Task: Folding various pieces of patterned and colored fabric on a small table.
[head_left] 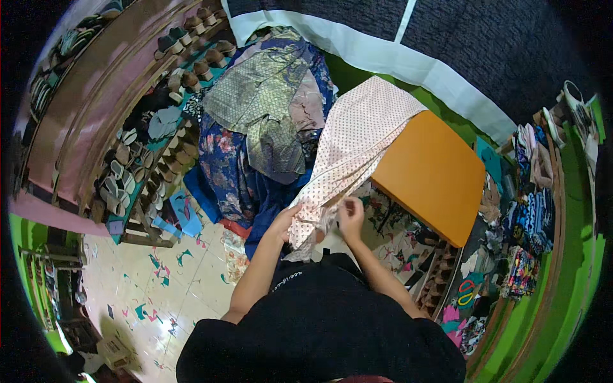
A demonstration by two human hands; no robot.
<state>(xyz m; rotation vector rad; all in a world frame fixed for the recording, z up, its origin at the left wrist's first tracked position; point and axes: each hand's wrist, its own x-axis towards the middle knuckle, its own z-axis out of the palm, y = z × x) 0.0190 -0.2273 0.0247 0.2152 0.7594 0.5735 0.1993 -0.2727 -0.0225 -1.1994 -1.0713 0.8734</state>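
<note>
A long pale pink cloth with small dark dots (357, 131) drapes over the corner of an orange tabletop (434, 172) and hangs down toward my body. My left hand (285, 223) is closed on its gathered near end. Close by on the right, beside the cloth's edge, my right hand (350, 219) has its fingers curled together. Whatever it may pinch is hidden. Behind the cloth, to the left, rises a heap of fabrics, with a grey-green patterned cloth (252, 89) over a dark blue floral one (223, 159).
Wooden racks of shoe forms (172, 163) stand along the left. Fabric scraps (150, 313) litter the tiled floor. At the right, looped red and yellow handles (468, 292) lie among scraps beside a shelf of folded cloths (533, 217). A dark curtain (472, 57) hangs at the back.
</note>
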